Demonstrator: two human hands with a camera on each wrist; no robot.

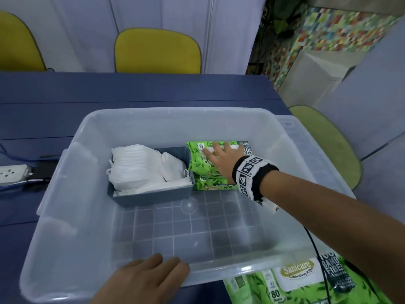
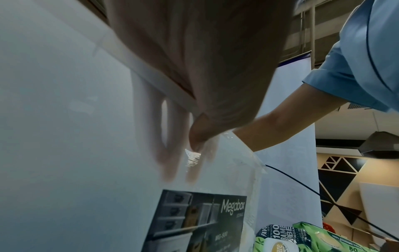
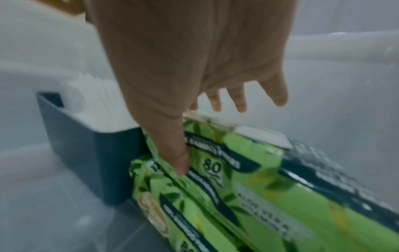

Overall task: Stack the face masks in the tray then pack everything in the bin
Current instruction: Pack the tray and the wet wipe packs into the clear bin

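A clear plastic bin (image 1: 175,111) stands on the blue table. Inside it, a grey-blue tray (image 1: 151,197) holds a stack of white face masks (image 1: 140,167). Right of the tray lie two green wipes packs, one (image 1: 197,159) on top of the other (image 1: 214,186). My right hand (image 1: 219,156) lies flat on the top pack (image 3: 248,153) with fingers spread, its thumb (image 3: 179,160) against the pack's near side beside the tray (image 3: 90,153). My left hand (image 1: 151,275) grips the bin's near wall (image 2: 64,136), thumb (image 2: 194,139) outside, fingers (image 2: 170,163) showing through the plastic.
More green wipes packs (image 1: 295,279) lie on the table in front of the bin's right corner. A power strip (image 1: 13,173) with cables sits left of the bin. Yellow chairs (image 1: 157,51) stand behind and to the right of the table. The bin's front half is bare floor.
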